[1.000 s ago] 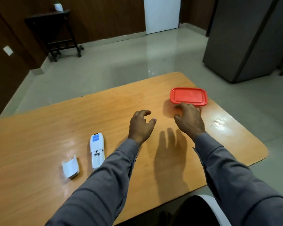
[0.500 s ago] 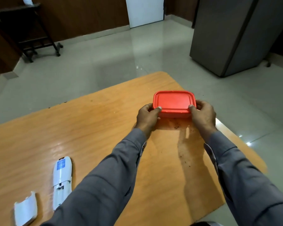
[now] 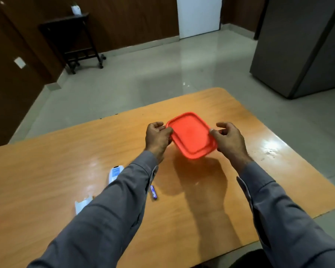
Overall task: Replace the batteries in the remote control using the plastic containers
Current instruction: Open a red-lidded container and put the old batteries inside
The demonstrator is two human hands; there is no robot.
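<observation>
A container with a red lid point(image 3: 191, 135) is held above the orange table point(image 3: 46, 171), tilted toward me. My left hand point(image 3: 157, 136) grips its left edge and my right hand point(image 3: 228, 139) grips its right edge. What is under the lid is hidden. The white remote control point(image 3: 114, 174) lies on the table, mostly covered by my left sleeve. Its detached white battery cover point(image 3: 81, 205) lies nearer to me at the left. One blue battery point(image 3: 153, 192) lies on the table just right of my left forearm.
The table's far edge runs just beyond the container, and its right edge curves close to my right arm. On the floor beyond stand a dark wooden side table point(image 3: 72, 35) at the back left and a grey cabinet point(image 3: 302, 45) at the right.
Both hands took hold of the red-lidded container, lifted it off the table and brought it nearer to me, tilting it. The camera view has shifted.
</observation>
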